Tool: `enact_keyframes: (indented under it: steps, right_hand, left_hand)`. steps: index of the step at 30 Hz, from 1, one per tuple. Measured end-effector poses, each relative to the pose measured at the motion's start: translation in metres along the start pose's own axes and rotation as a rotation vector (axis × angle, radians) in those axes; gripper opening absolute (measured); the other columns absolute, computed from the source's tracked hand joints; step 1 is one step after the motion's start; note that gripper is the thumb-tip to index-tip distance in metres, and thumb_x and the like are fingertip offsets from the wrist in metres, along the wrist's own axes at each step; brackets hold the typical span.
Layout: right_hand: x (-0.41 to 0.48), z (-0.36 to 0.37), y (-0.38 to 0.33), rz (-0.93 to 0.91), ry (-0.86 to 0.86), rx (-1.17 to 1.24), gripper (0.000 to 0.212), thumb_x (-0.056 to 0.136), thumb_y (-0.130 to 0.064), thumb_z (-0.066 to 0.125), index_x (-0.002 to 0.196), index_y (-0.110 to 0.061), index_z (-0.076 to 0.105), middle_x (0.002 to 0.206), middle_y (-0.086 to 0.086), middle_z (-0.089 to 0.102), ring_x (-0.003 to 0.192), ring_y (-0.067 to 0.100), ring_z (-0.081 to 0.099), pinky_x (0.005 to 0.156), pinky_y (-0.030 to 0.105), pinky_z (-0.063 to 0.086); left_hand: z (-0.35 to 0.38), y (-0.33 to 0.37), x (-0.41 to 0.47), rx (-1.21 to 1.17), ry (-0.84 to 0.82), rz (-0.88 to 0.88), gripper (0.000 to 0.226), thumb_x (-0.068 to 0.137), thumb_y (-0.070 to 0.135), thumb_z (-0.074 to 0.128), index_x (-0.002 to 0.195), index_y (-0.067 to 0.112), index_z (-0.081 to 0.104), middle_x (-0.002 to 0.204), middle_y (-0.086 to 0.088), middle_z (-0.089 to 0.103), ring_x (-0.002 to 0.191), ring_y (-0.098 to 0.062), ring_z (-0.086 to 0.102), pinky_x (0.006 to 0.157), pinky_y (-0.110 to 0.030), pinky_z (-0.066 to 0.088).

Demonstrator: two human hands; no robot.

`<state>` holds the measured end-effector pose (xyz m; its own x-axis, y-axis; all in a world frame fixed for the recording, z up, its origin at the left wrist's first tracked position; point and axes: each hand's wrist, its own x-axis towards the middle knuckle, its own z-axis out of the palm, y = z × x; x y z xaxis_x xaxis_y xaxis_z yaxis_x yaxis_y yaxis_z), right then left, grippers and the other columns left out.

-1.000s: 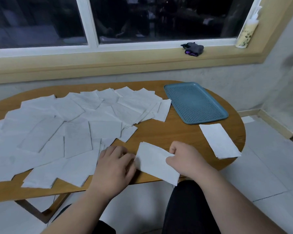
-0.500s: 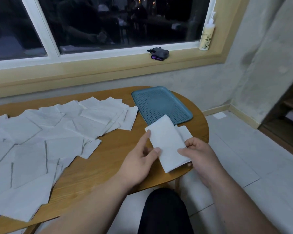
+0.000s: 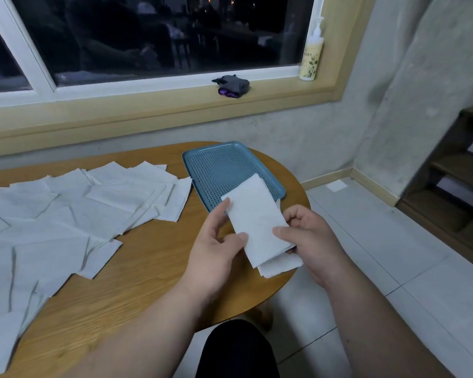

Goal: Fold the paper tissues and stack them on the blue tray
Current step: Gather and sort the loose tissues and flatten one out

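A folded white tissue (image 3: 257, 219) is held above the table's right end, over the near corner of the blue perforated tray (image 3: 224, 170). My left hand (image 3: 216, 249) pinches its left edge between thumb and fingers. My right hand (image 3: 309, 238) pinches its right edge with the thumb on top. Another folded tissue (image 3: 280, 266) lies on the table just under the held one, partly hidden. Several unfolded tissues (image 3: 79, 208) cover the left part of the table.
The round wooden table (image 3: 148, 268) ends close to my right hand; tiled floor lies beyond. A dark cloth bundle (image 3: 232, 85) and a pump bottle (image 3: 310, 58) sit on the window sill. Wooden shelves (image 3: 459, 170) stand at the far right.
The folded tissue has been lifted off the table's front edge and carried right, to over the tray's near corner and the other folded tissue. Both hands still hold it.
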<state>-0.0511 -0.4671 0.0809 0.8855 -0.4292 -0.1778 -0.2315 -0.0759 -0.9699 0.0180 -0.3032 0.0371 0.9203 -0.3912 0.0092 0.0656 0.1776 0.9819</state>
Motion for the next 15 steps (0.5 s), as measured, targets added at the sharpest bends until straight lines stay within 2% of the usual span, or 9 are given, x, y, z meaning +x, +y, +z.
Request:
enact_keyframes:
  steps: [2, 3, 5, 7, 9, 12, 15]
  right_hand:
    - [0.003, -0.001, 0.004, 0.014, 0.036, -0.026, 0.012, 0.090, -0.005, 0.065, 0.099, -0.008, 0.058, 0.087, -0.001, 0.076, 0.087, 0.023, 0.071, 0.070, 0.036, 0.050]
    - [0.004, -0.001, 0.008, 0.022, 0.063, -0.056, 0.012, 0.090, -0.007, 0.066, 0.099, -0.011, 0.059, 0.086, -0.003, 0.075, 0.086, 0.018, 0.071, 0.068, 0.033, 0.050]
    - [0.008, 0.000, 0.017, 0.033, 0.121, -0.170, 0.017, 0.090, -0.013, 0.067, 0.100, -0.022, 0.057, 0.089, -0.010, 0.071, 0.086, 0.008, 0.067, 0.066, 0.025, 0.050]
    - [0.011, 0.002, 0.024, 0.039, 0.154, -0.324, 0.027, 0.092, -0.020, 0.066, 0.112, -0.029, 0.050, 0.098, -0.014, 0.066, 0.086, 0.005, 0.062, 0.062, 0.020, 0.048]
    - [0.012, 0.004, 0.030, 0.030, 0.161, -0.451, 0.044, 0.094, -0.022, 0.063, 0.129, -0.035, 0.041, 0.103, -0.011, 0.062, 0.086, 0.007, 0.060, 0.059, 0.018, 0.047]
    - [0.012, 0.007, 0.038, 0.010, 0.152, -0.604, 0.043, 0.097, -0.025, 0.058, 0.135, -0.036, 0.040, 0.113, -0.011, 0.059, 0.089, 0.009, 0.059, 0.059, 0.016, 0.048]
    - [0.010, 0.009, 0.043, -0.015, 0.159, -0.734, 0.039, 0.098, -0.027, 0.052, 0.135, -0.035, 0.043, 0.122, -0.011, 0.059, 0.090, 0.009, 0.056, 0.064, 0.019, 0.051]
  left_hand:
    - [0.000, 0.001, 0.006, 0.114, 0.060, 0.086, 0.061, 0.087, -0.001, 0.070, 0.130, 0.040, 0.054, 0.101, 0.019, 0.071, 0.074, -0.005, 0.062, 0.074, -0.020, 0.052]
    - [0.001, 0.002, 0.009, 0.144, 0.083, 0.108, 0.060, 0.088, -0.001, 0.070, 0.127, 0.042, 0.055, 0.096, 0.014, 0.070, 0.073, -0.004, 0.060, 0.071, -0.016, 0.050]
    - [0.003, -0.002, 0.014, 0.253, 0.107, 0.152, 0.059, 0.087, 0.001, 0.071, 0.118, 0.049, 0.057, 0.112, 0.003, 0.064, 0.082, -0.005, 0.061, 0.072, -0.014, 0.049]
    - [0.006, -0.008, 0.017, 0.370, 0.101, 0.207, 0.057, 0.086, 0.000, 0.071, 0.111, 0.050, 0.058, 0.128, 0.008, 0.055, 0.092, -0.001, 0.061, 0.077, -0.010, 0.047]
    - [0.007, -0.015, 0.020, 0.438, 0.082, 0.206, 0.057, 0.086, 0.000, 0.071, 0.108, 0.050, 0.057, 0.134, 0.015, 0.049, 0.098, 0.004, 0.060, 0.082, -0.006, 0.044]
    - [0.005, -0.029, 0.023, 0.490, 0.068, 0.186, 0.058, 0.086, 0.001, 0.071, 0.108, 0.052, 0.056, 0.133, 0.020, 0.047, 0.105, 0.001, 0.060, 0.090, -0.010, 0.046]
    - [0.004, -0.039, 0.027, 0.521, 0.045, 0.196, 0.058, 0.085, 0.000, 0.069, 0.110, 0.051, 0.055, 0.133, 0.024, 0.045, 0.114, -0.002, 0.059, 0.101, -0.023, 0.047]
